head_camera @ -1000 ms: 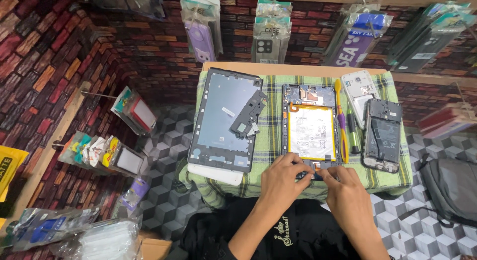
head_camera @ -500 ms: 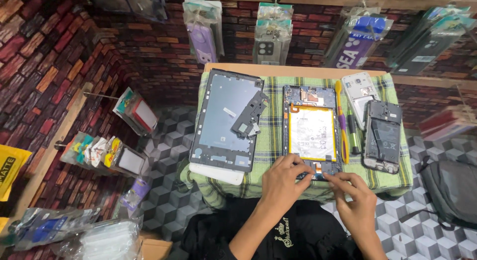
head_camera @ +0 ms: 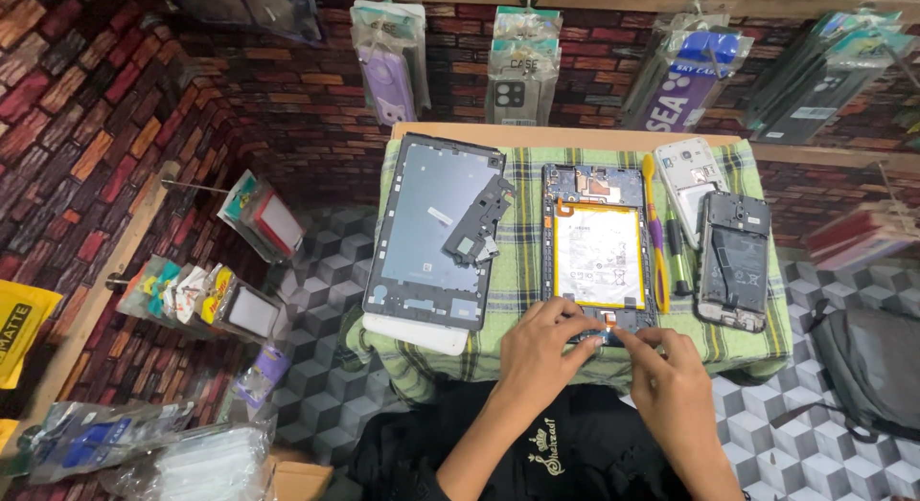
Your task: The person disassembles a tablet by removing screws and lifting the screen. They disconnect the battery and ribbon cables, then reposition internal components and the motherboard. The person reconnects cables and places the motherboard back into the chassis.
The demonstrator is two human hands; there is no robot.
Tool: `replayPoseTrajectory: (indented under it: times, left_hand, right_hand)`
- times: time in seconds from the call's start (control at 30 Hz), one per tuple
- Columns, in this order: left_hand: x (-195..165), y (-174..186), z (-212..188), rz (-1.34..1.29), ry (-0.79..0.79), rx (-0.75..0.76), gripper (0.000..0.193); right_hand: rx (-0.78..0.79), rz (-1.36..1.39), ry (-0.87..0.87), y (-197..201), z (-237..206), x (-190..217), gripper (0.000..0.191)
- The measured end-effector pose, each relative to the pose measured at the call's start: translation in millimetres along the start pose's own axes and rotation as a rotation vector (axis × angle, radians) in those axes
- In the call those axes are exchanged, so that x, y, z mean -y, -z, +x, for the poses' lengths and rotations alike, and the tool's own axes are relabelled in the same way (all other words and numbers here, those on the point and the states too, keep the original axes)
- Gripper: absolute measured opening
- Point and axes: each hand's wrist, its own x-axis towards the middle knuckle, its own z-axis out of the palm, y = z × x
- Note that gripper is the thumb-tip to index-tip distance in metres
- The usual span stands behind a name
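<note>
Where fingertips cover it, opened tablet [head_camera: 599, 257] lower edge hidden, left hand [head_camera: 541, 352], right hand [head_camera: 671, 381]

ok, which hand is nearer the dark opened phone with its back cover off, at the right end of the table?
Right. The right hand sits at the opened tablet's near edge, just left of and below the dark opened phone. The left hand lies farther left, at that same edge.

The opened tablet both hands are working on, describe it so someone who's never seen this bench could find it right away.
On the green plaid cloth, look at the middle device, between the grey back cover and the yellow tool. The opened tablet is the only one with a big white battery, and both hands' fingers meet at its near edge.
</note>
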Motion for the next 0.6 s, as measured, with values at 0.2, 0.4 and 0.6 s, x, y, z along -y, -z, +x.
replayPoseTrajectory:
  times: [0.2,0.4,0.6]
  left_hand:
    - [0.2,0.3,-0.1,0.016,-0.022,-0.014,0.018]
    - [6.0,4.6,-1.5,-0.033,-0.006,-0.005,0.017]
    - [4.4,7.7,3.6,-0.022,0.010,0.003,0.015]
  right_hand:
    - [0.020,-0.250,0.173,-6.5,-4.0,9.4,0.046]
    - [-0.028,-0.378,0.186,-23.1,-10.2,18.7,0.051]
    - [-0.043,-0.385,0.215,-21.4,-1.3,18.5,0.037]
